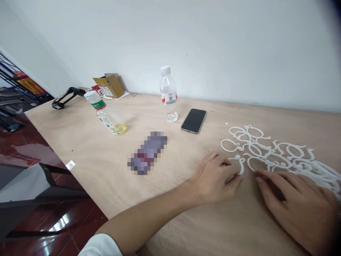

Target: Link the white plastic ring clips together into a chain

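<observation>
Table's left edge (53,142) drops to red floor; tilted clear bottle with yellow liquid (106,117), upright clear water bottle (168,93) and black phone (194,120) sit well back. Bare wood in front is free room. Left hand (217,177) pinches one white plastic hook ring (241,164) at the near end of the white ring pile (279,156). Right hand (298,199) loose, flat, fingertips beside it, holding nothing. Best: lift it straight clear, pin neighbours so they don't snag.

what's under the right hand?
Beneath the right hand: pale wooden tabletop, with white plastic hook rings running under its fingertips. Whatever the palm covers is hidden.
</observation>
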A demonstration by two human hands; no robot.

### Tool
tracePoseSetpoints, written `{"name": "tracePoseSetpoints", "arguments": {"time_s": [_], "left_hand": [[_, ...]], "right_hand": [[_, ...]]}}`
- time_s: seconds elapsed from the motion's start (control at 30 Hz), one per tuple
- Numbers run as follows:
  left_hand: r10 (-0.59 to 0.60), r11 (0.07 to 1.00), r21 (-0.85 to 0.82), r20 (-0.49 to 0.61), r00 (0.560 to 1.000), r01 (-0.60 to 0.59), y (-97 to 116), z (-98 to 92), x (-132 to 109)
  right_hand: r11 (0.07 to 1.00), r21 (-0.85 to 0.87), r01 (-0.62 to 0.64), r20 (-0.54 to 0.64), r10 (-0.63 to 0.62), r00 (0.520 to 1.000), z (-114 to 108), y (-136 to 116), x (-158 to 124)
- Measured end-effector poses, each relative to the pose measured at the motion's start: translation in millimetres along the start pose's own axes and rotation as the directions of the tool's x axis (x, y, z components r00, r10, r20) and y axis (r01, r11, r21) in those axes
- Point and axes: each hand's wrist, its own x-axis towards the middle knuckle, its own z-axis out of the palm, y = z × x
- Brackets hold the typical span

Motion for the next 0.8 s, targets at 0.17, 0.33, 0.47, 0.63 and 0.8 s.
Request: {"name": "tracePoseSetpoints", "arguments": {"time_s": [0.17,0.33,0.47,0.63,0.8], "left_hand": [[0.1,0.995,0.001,-0.12,0.988,-0.101,0.6,-1.4,-5.2],[0.274,0.961,-0.039,-0.01,0.962,-0.274,4.2,-5.8,-6.9],[0.314,0.946,-0.088,0.024,0.949,-0.311,3.0,-9.7,-4.9],[0.343,0.918,-0.218,0.021,0.939,-0.331,4.2,-12.9,-3.9],[0.166,0.918,-0.371,0.034,0.986,-0.142,7.6,-12.4,-3.5]], "right_hand": [[0.965,0.264,-0.014,-0.076,0.035,0.996,7.2,9.9,-10.2],[0.773,0.553,-0.31,0.148,0.274,0.95,-11.3,-17.8,-2.5],[0.632,0.682,-0.367,0.236,0.284,0.929,-23.2,-25.0,3.4],[0.411,0.779,-0.474,0.375,0.3,0.877,-33.8,-29.3,6.9],[0.368,0.815,-0.449,0.362,0.281,0.889,-35.5,-34.2,13.8]]}}
